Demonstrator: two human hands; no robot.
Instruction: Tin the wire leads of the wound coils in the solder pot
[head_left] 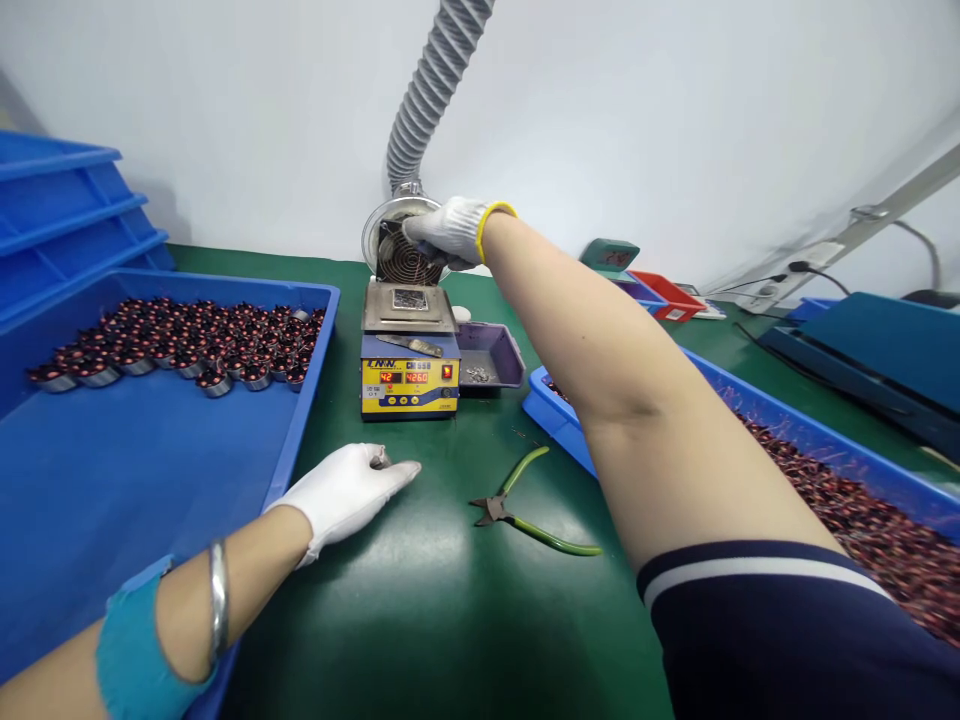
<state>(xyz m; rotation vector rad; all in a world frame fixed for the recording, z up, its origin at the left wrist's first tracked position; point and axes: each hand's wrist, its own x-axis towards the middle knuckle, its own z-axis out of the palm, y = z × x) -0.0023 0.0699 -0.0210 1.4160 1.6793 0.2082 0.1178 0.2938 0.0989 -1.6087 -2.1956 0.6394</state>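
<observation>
My left hand [341,497], in a white glove, rests on the green table beside the blue tray, thumb stretched out and fingers partly bent; nothing shows in it. My right hand [454,232], in a white knitted glove with a yellow cuff, is raised above the solder pot [409,385], in front of the fume hood [409,262]. Its fingers are closed together; what they hold, if anything, cannot be made out. The pot's yellow panel has lit red digits, and its small square bath [409,299] is on top. A flat metal tool [416,347] lies on its ledge.
Green-handled side cutters [510,512] lie on the table [420,620]. On the left, a blue tray [187,440] holds many small round wired parts [214,380]. At right, another blue tray [555,420] holds reddish wired parts [847,500]. A purple tray [510,355] adjoins the pot.
</observation>
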